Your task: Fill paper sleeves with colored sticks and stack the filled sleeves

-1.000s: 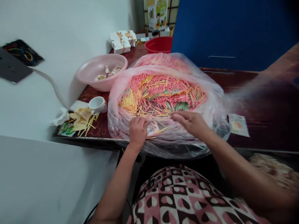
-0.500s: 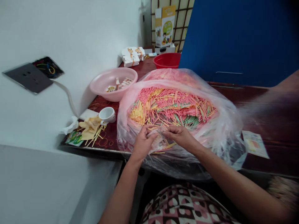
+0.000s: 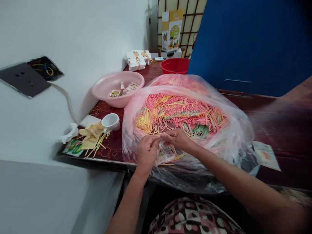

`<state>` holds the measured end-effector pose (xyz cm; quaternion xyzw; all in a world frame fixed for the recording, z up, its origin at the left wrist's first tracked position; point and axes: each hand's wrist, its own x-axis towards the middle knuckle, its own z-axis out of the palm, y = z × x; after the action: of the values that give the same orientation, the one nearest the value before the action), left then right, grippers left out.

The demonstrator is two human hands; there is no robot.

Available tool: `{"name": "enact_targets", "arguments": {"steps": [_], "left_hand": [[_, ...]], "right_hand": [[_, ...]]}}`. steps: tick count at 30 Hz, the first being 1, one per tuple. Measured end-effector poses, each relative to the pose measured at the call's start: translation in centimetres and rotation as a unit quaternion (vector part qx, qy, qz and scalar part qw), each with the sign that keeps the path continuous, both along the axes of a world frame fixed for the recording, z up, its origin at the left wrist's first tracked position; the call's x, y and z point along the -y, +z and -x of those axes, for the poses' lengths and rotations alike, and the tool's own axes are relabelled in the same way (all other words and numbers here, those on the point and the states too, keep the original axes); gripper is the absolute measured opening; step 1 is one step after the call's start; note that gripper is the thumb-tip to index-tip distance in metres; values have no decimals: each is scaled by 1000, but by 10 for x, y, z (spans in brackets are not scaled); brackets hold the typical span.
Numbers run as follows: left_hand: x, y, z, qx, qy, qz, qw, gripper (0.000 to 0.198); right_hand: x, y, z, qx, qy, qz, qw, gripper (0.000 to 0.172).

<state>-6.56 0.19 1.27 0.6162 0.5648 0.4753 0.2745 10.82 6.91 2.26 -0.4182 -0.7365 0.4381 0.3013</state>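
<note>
My left hand (image 3: 147,152) is closed at the near edge of a clear bag, its fingers on a small printed clear plastic packet (image 3: 168,153). Meeting it from the right, my right hand (image 3: 177,139) pinches at the left fingertips; whatever lies in that pinch is hidden. Below and beyond both hands spreads the large clear plastic bag (image 3: 234,136), its mouth wide. Inside is a mass of thin short sticks (image 3: 180,105), mostly pink, with yellow, orange and green ones. A few yellow sticks lie beside the packet.
Left of the bag stand a pink basin (image 3: 104,92) holding small packets and a white cup (image 3: 110,122). A yellow cloth-like piece (image 3: 91,135) lies with loose yellow sticks. Behind are a red basin (image 3: 174,66) and a blue panel (image 3: 246,48). A flat printed packet (image 3: 266,154) lies right.
My hands have come closer together, fingertips now meeting up and left of the packet. The packet shows more fully below my right hand. The view has shifted slightly.
</note>
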Motion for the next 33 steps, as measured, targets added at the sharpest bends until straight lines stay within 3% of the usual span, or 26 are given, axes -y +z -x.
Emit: {"name": "enact_targets", "arguments": {"steps": [4, 6, 9, 13, 20, 24, 27, 30, 33], "left_hand": [[3, -16, -6, -125, 36, -72, 989, 17], [5, -25, -10, -160, 22, -81, 984, 17], [6, -32, -12, -181, 10, -92, 979, 15], [6, -32, -11, -177, 6, -99, 979, 13], [10, -30, -12, -166, 13, -107, 980, 9], [10, -30, -13, -152, 15, -107, 982, 9], [10, -30, -12, -138, 23, -109, 984, 9], [10, -31, -11, -133, 26, -102, 986, 8], [11, -30, -10, -114, 22, -86, 990, 10]], "right_hand": [[-53, 6, 9, 118, -62, -153, 979, 33], [-78, 10, 15, 204, -63, -231, 949, 37], [-104, 15, 24, 338, 12, -302, 891, 46], [-116, 19, 33, 420, 72, -348, 835, 39], [-128, 14, 36, 419, 118, -424, 794, 31], [-140, 10, 34, 385, 159, -454, 788, 24], [-149, 8, 31, 353, 178, -453, 799, 25], [-154, 8, 31, 317, 177, -423, 830, 25], [-150, 11, 35, 279, 129, -365, 879, 26]]}}
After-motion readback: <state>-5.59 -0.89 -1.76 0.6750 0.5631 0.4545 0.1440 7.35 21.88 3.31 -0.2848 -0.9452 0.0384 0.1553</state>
